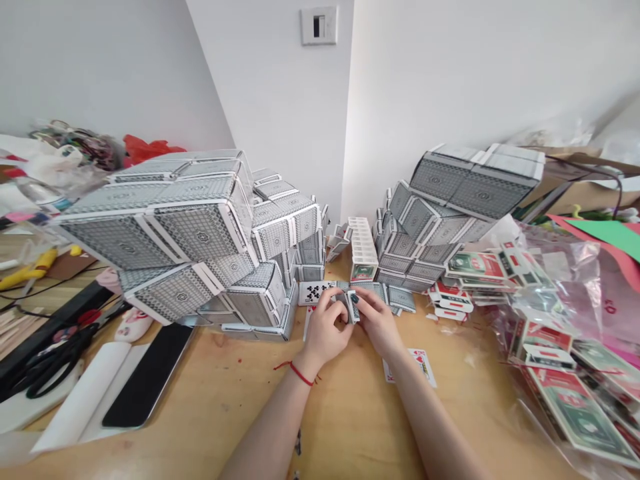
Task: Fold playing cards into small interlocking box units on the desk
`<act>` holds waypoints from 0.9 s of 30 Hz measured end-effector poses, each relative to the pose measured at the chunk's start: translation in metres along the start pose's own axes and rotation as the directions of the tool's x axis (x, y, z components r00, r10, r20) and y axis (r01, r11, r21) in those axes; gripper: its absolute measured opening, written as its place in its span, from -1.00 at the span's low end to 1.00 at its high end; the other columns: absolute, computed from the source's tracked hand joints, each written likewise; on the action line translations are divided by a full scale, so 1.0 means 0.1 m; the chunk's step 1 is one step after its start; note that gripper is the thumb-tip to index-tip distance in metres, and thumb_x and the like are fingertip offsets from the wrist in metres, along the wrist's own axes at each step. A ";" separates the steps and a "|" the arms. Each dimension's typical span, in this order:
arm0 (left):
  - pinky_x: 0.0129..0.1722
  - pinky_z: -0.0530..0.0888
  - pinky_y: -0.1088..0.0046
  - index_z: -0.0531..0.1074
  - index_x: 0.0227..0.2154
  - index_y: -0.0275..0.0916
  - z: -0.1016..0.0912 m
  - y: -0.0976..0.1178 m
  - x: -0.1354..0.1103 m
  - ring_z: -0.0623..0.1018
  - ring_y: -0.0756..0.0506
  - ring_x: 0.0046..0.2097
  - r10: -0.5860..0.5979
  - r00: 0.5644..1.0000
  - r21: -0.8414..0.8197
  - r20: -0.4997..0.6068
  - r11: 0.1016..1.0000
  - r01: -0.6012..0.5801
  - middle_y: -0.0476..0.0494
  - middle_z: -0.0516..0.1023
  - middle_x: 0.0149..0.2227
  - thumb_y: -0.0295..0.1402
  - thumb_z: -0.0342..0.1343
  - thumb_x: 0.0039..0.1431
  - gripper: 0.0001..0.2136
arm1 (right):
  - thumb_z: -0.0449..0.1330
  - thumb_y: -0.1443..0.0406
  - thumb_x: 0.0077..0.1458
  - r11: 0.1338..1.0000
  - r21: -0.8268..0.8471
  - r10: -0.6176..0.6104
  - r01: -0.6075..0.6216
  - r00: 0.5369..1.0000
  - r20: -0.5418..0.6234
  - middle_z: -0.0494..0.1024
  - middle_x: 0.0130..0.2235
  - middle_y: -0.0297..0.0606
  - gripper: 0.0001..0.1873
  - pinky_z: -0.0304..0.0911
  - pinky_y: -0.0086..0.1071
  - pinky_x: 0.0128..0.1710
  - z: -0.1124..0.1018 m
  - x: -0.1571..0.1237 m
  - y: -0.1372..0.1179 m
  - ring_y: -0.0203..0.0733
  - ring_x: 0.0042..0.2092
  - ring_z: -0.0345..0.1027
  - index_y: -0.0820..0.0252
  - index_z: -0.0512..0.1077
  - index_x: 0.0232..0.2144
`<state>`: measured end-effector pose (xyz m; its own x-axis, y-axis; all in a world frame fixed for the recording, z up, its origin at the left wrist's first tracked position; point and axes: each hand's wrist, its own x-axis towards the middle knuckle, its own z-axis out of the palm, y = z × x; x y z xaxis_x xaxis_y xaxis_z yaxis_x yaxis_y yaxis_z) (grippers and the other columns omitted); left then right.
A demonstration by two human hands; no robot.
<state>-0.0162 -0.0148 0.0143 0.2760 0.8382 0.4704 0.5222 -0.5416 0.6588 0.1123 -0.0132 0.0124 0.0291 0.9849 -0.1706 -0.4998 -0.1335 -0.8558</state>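
Observation:
Between my two hands is a grey-backed playing card (354, 312) that looks folded. My left hand (325, 327), with a red string at the wrist, has its fingers curled and pinched at the card's left side. The thumb and fingers of my right hand (376, 321) close on its right side. Just beyond them lie a clubs card (316, 292), face up, and several grey-backed cards (401, 298). A king of hearts (423, 365) is partly under my right forearm. Another face-up card is mostly hidden by my left hand.
Tall stacks of card-built blocks stand at left (200, 230) and right (417, 233). A row of card boxes (363, 250) stands between them. Card packs (575, 407) in clear plastic lie right. A phone (150, 377), black scissors (55, 363) and white paper (83, 393) lie left.

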 end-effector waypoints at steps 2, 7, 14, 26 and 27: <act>-0.40 0.38 0.41 0.19 -0.62 -0.24 0.00 0.00 0.00 0.38 0.01 -0.41 -0.011 1.000 0.014 0.000 1.000 0.011 -0.17 0.30 -0.09 -0.55 0.04 -0.15 -0.86 | 0.31 0.20 -0.24 0.999 -0.026 -0.020 0.020 1.000 0.015 0.52 -0.27 -0.30 -0.62 0.27 -0.33 -0.26 0.00 0.00 0.00 -0.18 -0.26 0.37 0.10 0.43 -0.27; -0.47 0.34 0.44 0.17 -0.67 -0.25 0.00 0.01 -0.01 0.35 0.04 -0.47 -0.027 1.000 0.011 -0.002 1.000 0.027 -0.16 0.31 -0.13 -0.57 0.03 -0.19 -0.84 | 0.31 0.22 -0.24 0.994 -0.093 -0.055 0.059 0.997 0.045 0.52 -0.26 -0.28 -0.61 0.26 -0.32 -0.23 0.00 -0.01 0.01 -0.16 -0.22 0.36 0.12 0.43 -0.26; -0.47 0.31 0.46 0.12 -0.70 -0.26 0.02 0.01 -0.01 0.33 0.06 -0.47 -0.014 1.000 0.018 -0.021 1.000 0.014 -0.14 0.30 -0.14 -0.59 0.00 -0.20 -0.82 | 0.29 0.21 -0.20 0.996 -0.093 0.008 0.002 0.994 0.109 0.51 -0.25 -0.30 -0.60 0.24 -0.33 -0.19 0.01 -0.01 0.02 -0.18 -0.22 0.36 0.13 0.42 -0.22; -0.38 0.37 0.40 0.10 -0.71 -0.26 0.02 0.02 -0.02 0.41 0.01 -0.39 -0.005 1.000 -0.016 -0.019 1.000 0.005 -0.17 0.28 -0.11 -0.58 0.00 -0.18 -0.81 | 0.28 0.20 -0.18 0.999 -0.019 0.049 -0.046 0.987 0.152 0.52 -0.43 -0.34 -0.63 0.24 -0.42 -0.45 0.10 -0.06 0.02 -0.26 -0.45 0.37 0.14 0.37 -0.25; -0.38 0.38 0.39 0.11 -0.71 -0.26 0.01 0.02 -0.02 0.41 0.00 -0.38 -0.007 1.000 -0.028 -0.008 1.000 0.007 -0.17 0.28 -0.11 -0.58 0.00 -0.18 -0.81 | 0.28 0.21 -0.19 0.999 -0.022 0.031 -0.028 0.991 0.133 0.52 -0.42 -0.34 -0.61 0.25 -0.41 -0.43 0.10 -0.06 0.03 -0.25 -0.44 0.37 0.14 0.37 -0.23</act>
<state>-0.0148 -0.0174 0.0147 0.2653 0.8417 0.4703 0.5016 -0.5371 0.6782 0.1024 -0.0186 0.0156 -0.1020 0.9862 -0.1306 -0.4813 -0.1638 -0.8611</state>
